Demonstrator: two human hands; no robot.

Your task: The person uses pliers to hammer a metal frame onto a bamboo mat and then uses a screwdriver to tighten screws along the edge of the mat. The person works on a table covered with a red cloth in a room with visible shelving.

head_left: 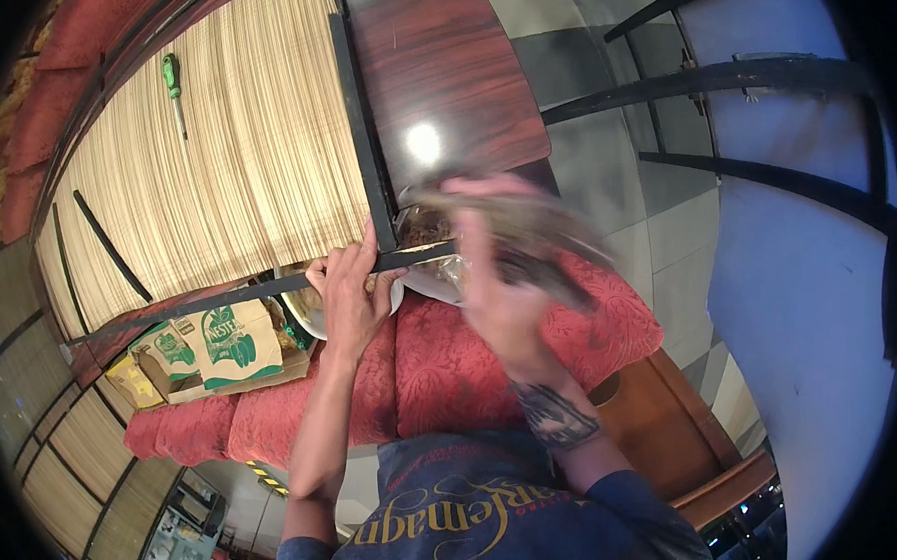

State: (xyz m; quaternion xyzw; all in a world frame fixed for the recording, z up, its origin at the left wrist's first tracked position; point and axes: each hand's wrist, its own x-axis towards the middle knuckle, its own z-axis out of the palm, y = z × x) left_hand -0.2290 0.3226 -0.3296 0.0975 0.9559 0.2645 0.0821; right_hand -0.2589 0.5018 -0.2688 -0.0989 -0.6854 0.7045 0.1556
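A large panel with cream, finely ridged slats (pixel 225 120) and black frame bars lies before me. My left hand (pixel 347 301) is closed around the near black frame bar (pixel 409 256), close to the corner where it meets the side bar (pixel 360 126). Just right of that corner my right hand (pixel 503 297) is smeared by motion, its fingers curled. A long brown and dark thing (pixel 561 230) blurs across it; its kind cannot be made out. On the slats, at the far left, rests a green-handled screwdriver (pixel 171 76).
The panel lies on a glossy red-brown table (pixel 448 70). Below the near bar are a box with printed paper bags (pixel 240 346), white bowls (pixel 312 314) and a red patterned sofa (pixel 445 370). A wooden chair (pixel 663 419) stands right, near black bars on a pale blue surface (pixel 800 255).
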